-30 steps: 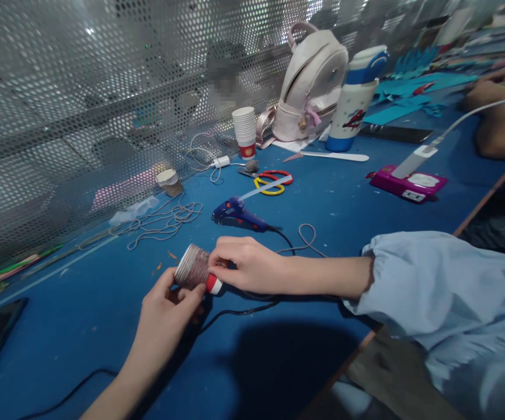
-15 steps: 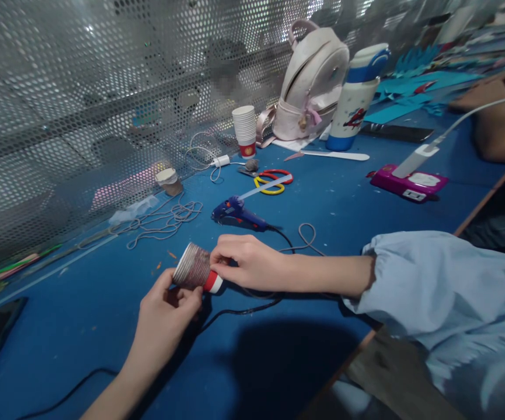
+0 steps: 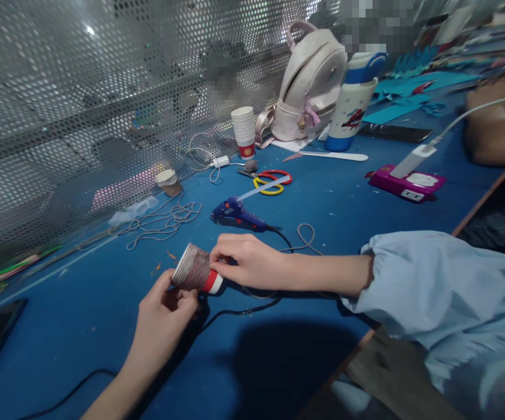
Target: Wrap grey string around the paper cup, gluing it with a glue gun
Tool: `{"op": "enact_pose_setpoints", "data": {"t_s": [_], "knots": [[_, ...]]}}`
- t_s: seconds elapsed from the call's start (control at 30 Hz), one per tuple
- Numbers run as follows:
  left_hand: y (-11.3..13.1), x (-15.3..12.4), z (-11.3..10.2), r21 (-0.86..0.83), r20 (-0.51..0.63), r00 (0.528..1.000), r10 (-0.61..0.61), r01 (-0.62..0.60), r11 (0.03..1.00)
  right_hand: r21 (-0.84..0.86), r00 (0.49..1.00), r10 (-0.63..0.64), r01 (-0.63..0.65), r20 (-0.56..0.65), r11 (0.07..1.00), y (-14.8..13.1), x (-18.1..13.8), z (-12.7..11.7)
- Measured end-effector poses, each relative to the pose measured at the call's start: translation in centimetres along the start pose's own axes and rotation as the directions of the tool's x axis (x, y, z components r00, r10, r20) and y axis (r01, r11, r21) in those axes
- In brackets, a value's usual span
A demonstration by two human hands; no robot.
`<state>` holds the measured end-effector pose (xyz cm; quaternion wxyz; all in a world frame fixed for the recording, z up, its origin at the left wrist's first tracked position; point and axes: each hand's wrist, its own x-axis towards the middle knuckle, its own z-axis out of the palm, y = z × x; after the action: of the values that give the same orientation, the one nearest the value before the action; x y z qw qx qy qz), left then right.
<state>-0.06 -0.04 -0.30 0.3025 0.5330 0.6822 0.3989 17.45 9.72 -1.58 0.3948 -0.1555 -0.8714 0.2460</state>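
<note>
1. Cup, mostly wrapped in cord, lies tilted over the near-middle counter, rim to the left!
2. Left hand has fingers clamped around its rim end, seemingly steadying it.
3. Right hand pinches fingers together by the base; whether cord's between them, I can't tell.
4. Glue gun sits just beyond, presumably for easy reach.
</note>
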Motion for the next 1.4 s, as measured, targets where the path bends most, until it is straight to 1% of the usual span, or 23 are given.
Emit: {"op": "enact_pose_setpoints", "data": {"t_s": [0.17, 0.33, 0.43, 0.53, 0.63, 0.73, 0.83, 0.97, 1.17, 1.3, 1.4], "knots": [[0.0, -0.1, 0.0, -0.041, 0.008, 1.000, 0.011, -0.011, 0.999, 0.004, 1.000, 0.010, -0.010, 0.015, 1.000, -0.1, 0.1, -0.1], [-1.1, 0.0, -0.3, -0.151, 0.044, 0.999, 0.029, -0.022, 0.988, 0.029, 1.000, 0.027, -0.027, 0.005, 0.999, -0.3, 0.1, -0.2], [-1.8, 0.2, -0.4, -0.222, 0.044, 0.999, 0.004, 0.006, 0.975, 0.048, 1.000, 0.015, -0.014, -0.018, 0.999, -0.3, 0.1, -0.1], [-2.0, 0.3, -0.5, -0.246, 0.034, 0.999, -0.002, 0.010, 0.969, 0.055, 1.000, -0.009, 0.010, -0.023, 0.998, -0.2, 0.1, 0.0], [-1.7, 0.2, -0.4, -0.264, 0.029, 1.000, -0.003, 0.010, 0.964, 0.049, 0.999, -0.047, 0.048, -0.009, 0.998, -0.1, 0.0, 0.0], [-1.2, 0.0, -0.5, -0.259, 0.054, 0.998, -0.034, 0.047, 0.965, 0.053, 0.998, -0.066, 0.065, 0.016, 0.996, -0.1, 0.0, -0.2], [-0.6, 0.0, -0.7, -0.246, 0.101, 0.993, -0.058, 0.082, 0.966, 0.045, 0.998, -0.054, 0.053, 0.032, 0.998, -0.2, 0.0, -0.3], [-0.1, 0.0, -1.3, -0.234, 0.194, 0.979, -0.064, 0.109, 0.966, 0.035, 0.999, -0.034, 0.033, 0.032, 0.999, -0.3, 0.0, -0.2], [0.6, -0.2, -1.8, -0.201, 0.269, 0.958, -0.103, 0.160, 0.966, 0.042, 0.999, -0.002, 0.000, 0.044, 0.999, -0.4, 0.0, -0.1], [1.0, -0.3, -1.7, -0.215, 0.283, 0.955, -0.083, 0.148, 0.965, 0.056, 0.999, 0.001, -0.004, 0.040, 0.998, -0.5, 0.0, -0.1], [1.2, -0.3, -1.4, -0.229, 0.251, 0.963, -0.097, 0.156, 0.961, 0.060, 0.998, 0.017, -0.020, 0.055, 0.998, -0.7, -0.1, -0.1]]}}
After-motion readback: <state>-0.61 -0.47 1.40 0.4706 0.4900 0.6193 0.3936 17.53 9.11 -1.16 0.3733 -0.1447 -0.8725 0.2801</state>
